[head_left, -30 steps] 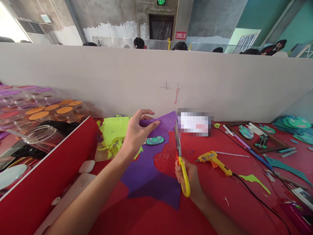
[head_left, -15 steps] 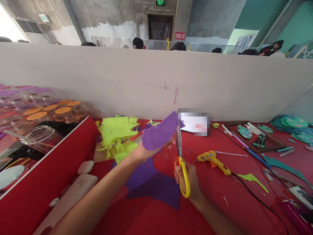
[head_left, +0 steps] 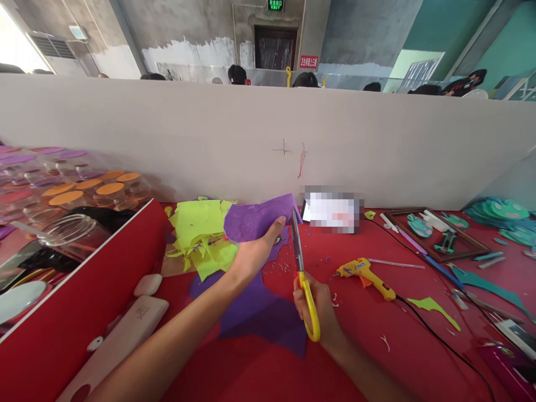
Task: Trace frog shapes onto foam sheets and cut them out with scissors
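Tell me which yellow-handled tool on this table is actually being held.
The scissors, gripped in the right hand. The yellow glue gun lies untouched on the red table.

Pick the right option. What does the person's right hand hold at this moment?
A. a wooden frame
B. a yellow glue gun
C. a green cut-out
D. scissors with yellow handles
D: the right hand grips the yellow-handled scissors, blades pointing up beside the purple sheet that the left hand lifts; the glue gun lies apart on the red table.
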`<state>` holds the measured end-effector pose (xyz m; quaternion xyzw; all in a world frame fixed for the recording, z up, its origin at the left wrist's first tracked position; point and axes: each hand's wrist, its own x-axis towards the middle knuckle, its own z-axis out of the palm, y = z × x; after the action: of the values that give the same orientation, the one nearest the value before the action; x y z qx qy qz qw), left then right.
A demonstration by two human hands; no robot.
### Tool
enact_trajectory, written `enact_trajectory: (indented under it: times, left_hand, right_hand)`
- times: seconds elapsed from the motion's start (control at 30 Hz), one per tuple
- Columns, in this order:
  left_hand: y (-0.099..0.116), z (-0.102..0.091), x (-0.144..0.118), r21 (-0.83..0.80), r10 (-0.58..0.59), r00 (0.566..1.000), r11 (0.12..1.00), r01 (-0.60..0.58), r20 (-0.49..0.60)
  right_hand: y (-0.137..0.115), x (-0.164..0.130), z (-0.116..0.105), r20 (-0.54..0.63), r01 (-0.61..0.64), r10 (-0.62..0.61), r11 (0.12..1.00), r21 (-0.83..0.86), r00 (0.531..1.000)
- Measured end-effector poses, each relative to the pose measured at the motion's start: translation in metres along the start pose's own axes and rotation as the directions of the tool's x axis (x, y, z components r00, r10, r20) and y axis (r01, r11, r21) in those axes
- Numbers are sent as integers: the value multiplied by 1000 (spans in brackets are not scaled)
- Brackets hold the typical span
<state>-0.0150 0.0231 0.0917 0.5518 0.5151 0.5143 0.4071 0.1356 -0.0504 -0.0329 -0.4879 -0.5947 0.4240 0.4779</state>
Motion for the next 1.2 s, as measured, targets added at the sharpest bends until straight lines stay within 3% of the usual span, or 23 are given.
enact_trajectory:
  times: [0.2, 0.43, 0.77, 1.2]
  left_hand:
    - [1, 0, 2, -3, 21, 1000, 1000, -21, -23]
    - [5, -4, 5, 11, 35, 999, 999, -35, 29]
    - [4, -9, 7, 150, 161, 979, 972, -179, 125]
    - [9, -11, 7, 159, 151, 976, 972, -176, 158]
  right_hand:
    - [12, 1, 8, 74, 29, -37, 994, 109, 997]
    - [5, 1, 10, 99, 92, -107, 984, 151, 989]
    - [15, 3, 10, 100, 54, -79, 971, 232, 992]
    - [5, 5, -1, 71, 53, -62, 991, 123, 995]
